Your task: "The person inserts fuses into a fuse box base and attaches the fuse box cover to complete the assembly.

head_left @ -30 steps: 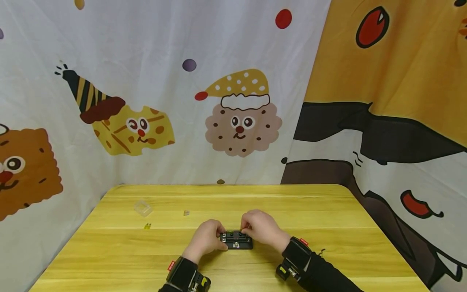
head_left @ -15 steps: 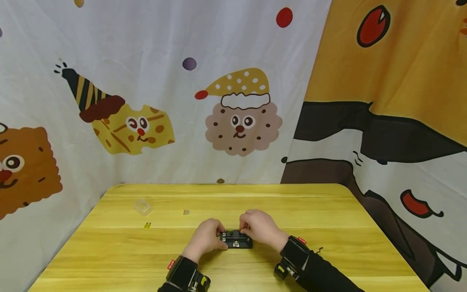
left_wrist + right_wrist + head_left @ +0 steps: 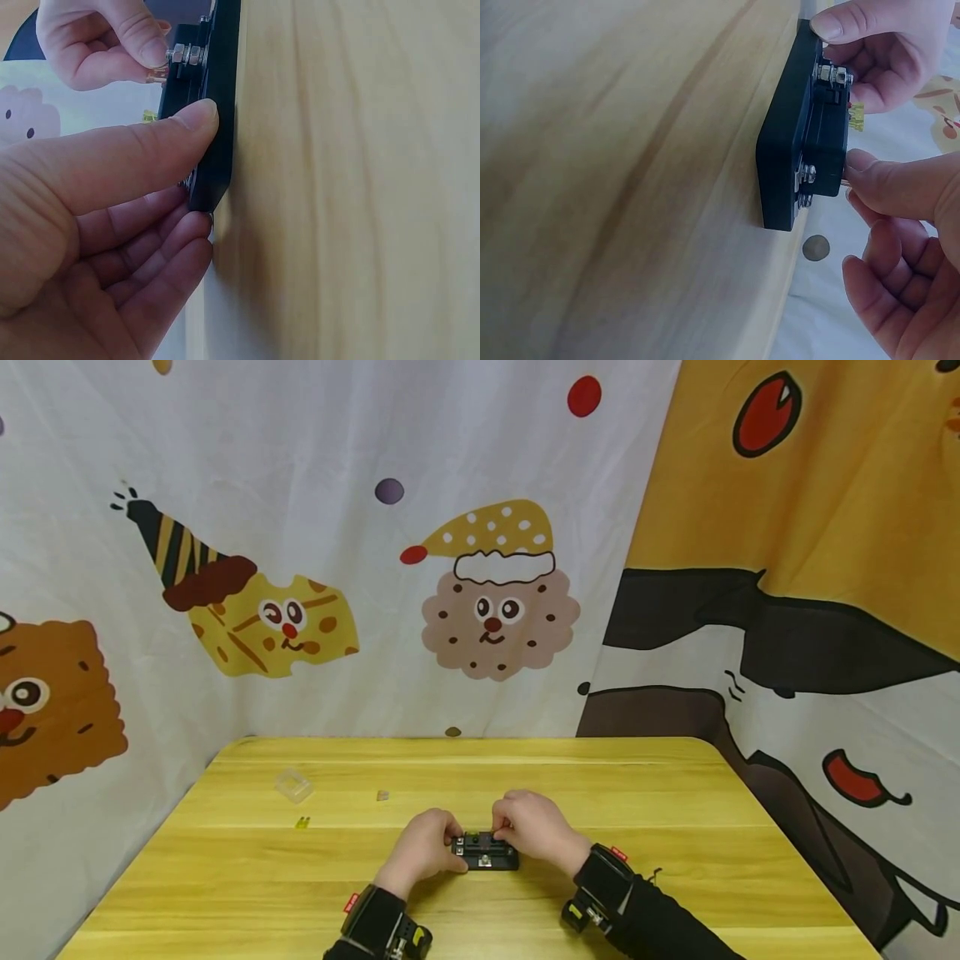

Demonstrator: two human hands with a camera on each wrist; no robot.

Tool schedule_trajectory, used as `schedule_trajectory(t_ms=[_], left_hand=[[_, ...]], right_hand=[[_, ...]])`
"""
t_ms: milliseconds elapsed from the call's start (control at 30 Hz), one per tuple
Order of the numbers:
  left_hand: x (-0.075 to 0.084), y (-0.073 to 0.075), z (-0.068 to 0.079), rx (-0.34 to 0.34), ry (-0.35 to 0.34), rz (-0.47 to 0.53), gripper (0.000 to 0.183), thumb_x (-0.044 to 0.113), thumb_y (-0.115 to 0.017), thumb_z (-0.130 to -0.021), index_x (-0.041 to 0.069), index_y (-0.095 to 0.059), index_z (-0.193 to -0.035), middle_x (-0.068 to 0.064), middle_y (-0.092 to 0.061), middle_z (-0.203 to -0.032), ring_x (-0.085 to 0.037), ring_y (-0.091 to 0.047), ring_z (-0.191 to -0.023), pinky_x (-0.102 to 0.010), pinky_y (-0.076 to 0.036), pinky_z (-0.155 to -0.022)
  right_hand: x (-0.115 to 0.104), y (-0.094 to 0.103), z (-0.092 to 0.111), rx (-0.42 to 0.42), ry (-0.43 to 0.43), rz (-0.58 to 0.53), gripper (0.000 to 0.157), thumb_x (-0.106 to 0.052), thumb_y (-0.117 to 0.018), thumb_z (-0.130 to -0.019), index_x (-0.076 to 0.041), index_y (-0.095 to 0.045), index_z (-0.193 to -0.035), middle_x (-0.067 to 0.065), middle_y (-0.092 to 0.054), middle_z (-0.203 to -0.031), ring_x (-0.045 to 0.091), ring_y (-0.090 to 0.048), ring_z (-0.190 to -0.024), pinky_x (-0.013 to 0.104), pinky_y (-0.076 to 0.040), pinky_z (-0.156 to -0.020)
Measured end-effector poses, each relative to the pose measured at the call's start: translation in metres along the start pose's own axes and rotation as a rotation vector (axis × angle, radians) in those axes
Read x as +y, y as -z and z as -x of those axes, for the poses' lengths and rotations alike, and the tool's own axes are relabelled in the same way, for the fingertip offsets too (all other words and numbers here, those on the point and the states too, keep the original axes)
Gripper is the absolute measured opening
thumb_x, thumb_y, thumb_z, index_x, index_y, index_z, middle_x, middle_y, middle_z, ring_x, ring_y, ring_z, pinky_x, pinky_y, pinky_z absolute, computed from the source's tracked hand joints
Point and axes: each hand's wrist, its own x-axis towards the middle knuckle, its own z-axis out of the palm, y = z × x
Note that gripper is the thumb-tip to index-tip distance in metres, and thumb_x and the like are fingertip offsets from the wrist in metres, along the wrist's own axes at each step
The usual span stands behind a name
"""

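Observation:
A black block with metal bolts and nuts lies flat on the table in front of me. My left hand grips its left end, the thumb on the near side and fingers at the far side. At the right part of the block's top, my right hand pinches a tiny copper-coloured piece between thumb and forefinger. That piece is mostly hidden by the fingertips. A small yellow translucent piece stands on top of the block, between the two hands.
On the wooden table, a clear plastic box sits at the back left. Near it lie a yellow piece and a small pale piece. A printed curtain hangs behind the table and along its sides.
My right hand has shifted very slightly left over the past second, still pinching at the block's top. My left hand keeps its grip, and the block stays in place.

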Motion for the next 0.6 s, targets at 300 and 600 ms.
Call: schedule_trajectory(t_ms=[300, 600], left_hand=[[0.0009, -0.0005, 0.0001, 0.005, 0.006, -0.01, 0.037, 0.011, -0.094, -0.06, 0.005, -0.07, -0.088, -0.001, -0.056, -0.079, -0.016, -0.048, -0.07, -0.033, -0.042, -0.066], [0.0015, 0.0003, 0.0009, 0.013, -0.003, -0.009, 0.038, 0.011, -0.094, -0.06, 0.004, -0.07, -0.089, -0.001, -0.056, -0.079, -0.016, -0.048, -0.07, -0.033, -0.042, -0.066]], right_hand=[[0.0, -0.0004, -0.0007, 0.0, -0.005, -0.027, 0.02, -0.019, -0.084, -0.079, -0.023, -0.066, -0.073, -0.013, -0.054, -0.073, 0.004, -0.05, -0.067, 0.021, -0.043, -0.06], [0.0027, 0.0002, -0.003, -0.025, -0.041, -0.074, 0.022, -0.019, -0.085, -0.078, -0.025, -0.065, -0.07, -0.016, -0.055, -0.071, 0.002, -0.051, -0.067, 0.022, -0.044, -0.061]])
